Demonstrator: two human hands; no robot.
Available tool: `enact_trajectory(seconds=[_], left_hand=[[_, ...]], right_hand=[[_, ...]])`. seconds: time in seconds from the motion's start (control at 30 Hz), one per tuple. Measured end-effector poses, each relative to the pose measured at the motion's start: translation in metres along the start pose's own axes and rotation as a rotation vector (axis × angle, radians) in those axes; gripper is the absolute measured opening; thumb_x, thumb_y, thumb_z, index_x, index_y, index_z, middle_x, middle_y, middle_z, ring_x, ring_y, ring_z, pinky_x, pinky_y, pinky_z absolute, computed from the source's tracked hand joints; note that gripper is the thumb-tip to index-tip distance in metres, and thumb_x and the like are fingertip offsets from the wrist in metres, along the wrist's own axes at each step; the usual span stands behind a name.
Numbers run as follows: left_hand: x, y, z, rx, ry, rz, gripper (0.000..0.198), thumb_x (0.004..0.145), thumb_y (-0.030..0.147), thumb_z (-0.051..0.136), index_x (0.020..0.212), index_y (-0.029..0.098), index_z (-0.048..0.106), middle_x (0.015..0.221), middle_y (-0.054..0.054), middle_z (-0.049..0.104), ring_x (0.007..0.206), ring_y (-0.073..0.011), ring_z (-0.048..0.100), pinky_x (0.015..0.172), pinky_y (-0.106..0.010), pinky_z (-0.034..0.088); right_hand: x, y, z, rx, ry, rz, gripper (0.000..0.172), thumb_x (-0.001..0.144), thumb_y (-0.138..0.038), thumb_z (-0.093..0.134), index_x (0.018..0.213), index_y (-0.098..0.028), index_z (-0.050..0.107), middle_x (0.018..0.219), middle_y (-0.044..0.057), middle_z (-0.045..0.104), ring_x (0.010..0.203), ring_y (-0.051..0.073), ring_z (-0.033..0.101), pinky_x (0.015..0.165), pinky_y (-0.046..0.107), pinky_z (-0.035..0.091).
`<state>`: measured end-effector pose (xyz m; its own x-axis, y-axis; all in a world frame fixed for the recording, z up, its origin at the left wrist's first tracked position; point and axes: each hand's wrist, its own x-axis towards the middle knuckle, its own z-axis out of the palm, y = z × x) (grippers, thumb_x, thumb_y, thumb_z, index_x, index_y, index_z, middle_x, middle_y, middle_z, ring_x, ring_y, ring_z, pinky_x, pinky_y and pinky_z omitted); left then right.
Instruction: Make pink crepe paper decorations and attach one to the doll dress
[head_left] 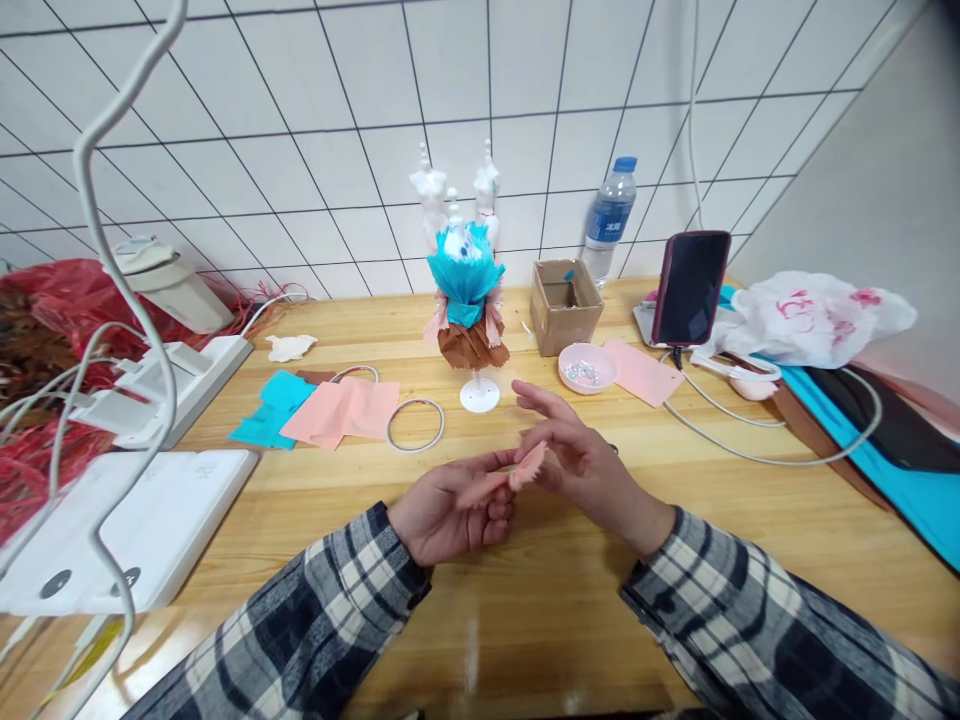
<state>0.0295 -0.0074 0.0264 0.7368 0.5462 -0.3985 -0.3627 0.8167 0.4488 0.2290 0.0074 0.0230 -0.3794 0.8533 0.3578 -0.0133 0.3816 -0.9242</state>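
Note:
My left hand (450, 510) is closed around a small pink pleated paper piece (517, 472), palm up over the wooden table (540, 610). My right hand (577, 455) meets it from the right, thumb and a finger pinching the paper's frilled end while the other fingers stretch out. Behind the hands a small white mannequin stand (469, 300) wears a blue, pink and brown paper dress. Flat pink paper sheets (345, 410) and blue paper sheets (274, 405) lie to the left, beside a thin ring (415, 425).
A cardboard box (566, 305), a pink dish of beads (587, 368), a pink sheet (643, 372), a water bottle (609, 218) and a propped phone (690, 287) stand at the back right. A plastic bag (814, 315) and cables lie right. White devices (135, 520) and red material (45, 330) sit left.

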Motion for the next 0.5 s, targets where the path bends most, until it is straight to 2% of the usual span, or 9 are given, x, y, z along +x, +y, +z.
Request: enact_trajectory(seconds=[0.03, 0.07, 0.13, 0.17, 0.23, 0.3, 0.37, 0.5], left_hand=[[0.001, 0.0, 0.0, 0.066, 0.051, 0.048, 0.032, 0.079, 0.018, 0.066, 0.11, 0.015, 0.06, 0.075, -0.001, 0.06, 0.064, -0.0096, 0.058, 0.062, -0.021, 0.047], [0.003, 0.001, 0.0, 0.163, 0.13, 0.146, 0.028, 0.08, 0.022, 0.065, 0.107, 0.016, 0.061, 0.077, -0.001, 0.06, 0.067, -0.0106, 0.058, 0.064, -0.022, 0.047], [0.004, 0.003, 0.001, 0.452, 0.329, 0.442, 0.024, 0.081, 0.03, 0.064, 0.102, 0.017, 0.061, 0.088, -0.003, 0.062, 0.081, -0.0148, 0.06, 0.072, -0.026, 0.047], [0.003, 0.004, 0.001, 0.63, 0.418, 0.593, 0.026, 0.081, 0.034, 0.065, 0.102, 0.018, 0.062, 0.094, -0.004, 0.063, 0.088, -0.0171, 0.06, 0.077, -0.028, 0.047], [0.001, 0.006, 0.002, 0.985, 0.496, 0.77, 0.032, 0.079, 0.041, 0.067, 0.101, 0.018, 0.064, 0.101, -0.005, 0.065, 0.097, -0.021, 0.059, 0.087, -0.032, 0.045], [-0.002, 0.006, 0.004, 1.241, 0.508, 0.825, 0.035, 0.075, 0.044, 0.07, 0.099, 0.018, 0.067, 0.099, -0.006, 0.068, 0.096, -0.0227, 0.06, 0.088, -0.034, 0.044], [-0.004, 0.004, 0.007, 1.363, 0.533, 0.816, 0.032, 0.073, 0.042, 0.072, 0.093, 0.018, 0.069, 0.092, -0.006, 0.07, 0.088, -0.0218, 0.062, 0.083, -0.033, 0.045], [0.0, -0.002, 0.01, 1.337, 0.522, 0.699, 0.02, 0.082, 0.036, 0.064, 0.077, 0.017, 0.069, 0.076, -0.004, 0.071, 0.073, -0.0167, 0.064, 0.069, -0.026, 0.047]], right_hand=[[0.001, -0.001, -0.001, -0.045, 0.028, 0.0, 0.01, 0.084, -0.032, 0.067, 0.086, -0.023, 0.069, 0.143, 0.005, 0.044, 0.132, 0.025, 0.04, 0.108, 0.041, 0.033], [0.001, -0.001, -0.002, -0.07, 0.059, 0.018, 0.012, 0.084, -0.033, 0.067, 0.082, -0.022, 0.068, 0.134, 0.007, 0.052, 0.125, 0.025, 0.046, 0.105, 0.04, 0.036], [0.002, 0.0, -0.002, -0.068, 0.084, 0.118, 0.017, 0.085, -0.036, 0.064, 0.081, -0.02, 0.065, 0.106, 0.008, 0.064, 0.102, 0.022, 0.058, 0.089, 0.036, 0.045], [0.003, 0.001, -0.001, -0.054, 0.077, 0.181, 0.019, 0.085, -0.037, 0.064, 0.082, -0.019, 0.064, 0.092, 0.007, 0.064, 0.087, 0.019, 0.06, 0.078, 0.033, 0.047], [0.003, 0.003, 0.001, -0.035, 0.056, 0.285, 0.022, 0.084, -0.039, 0.063, 0.081, -0.018, 0.061, 0.073, 0.002, 0.059, 0.067, 0.015, 0.054, 0.062, 0.028, 0.043], [0.003, 0.003, 0.004, -0.027, 0.039, 0.315, 0.022, 0.082, -0.039, 0.064, 0.08, -0.017, 0.06, 0.069, 0.0, 0.057, 0.063, 0.013, 0.05, 0.058, 0.027, 0.039], [0.002, 0.002, 0.007, -0.009, 0.022, 0.312, 0.022, 0.082, -0.039, 0.064, 0.08, -0.017, 0.061, 0.07, 0.0, 0.057, 0.065, 0.014, 0.051, 0.059, 0.027, 0.039], [0.001, -0.002, 0.01, 0.02, 0.005, 0.338, 0.02, 0.083, -0.037, 0.061, 0.083, -0.017, 0.061, 0.073, 0.002, 0.06, 0.068, 0.015, 0.054, 0.062, 0.028, 0.042]])
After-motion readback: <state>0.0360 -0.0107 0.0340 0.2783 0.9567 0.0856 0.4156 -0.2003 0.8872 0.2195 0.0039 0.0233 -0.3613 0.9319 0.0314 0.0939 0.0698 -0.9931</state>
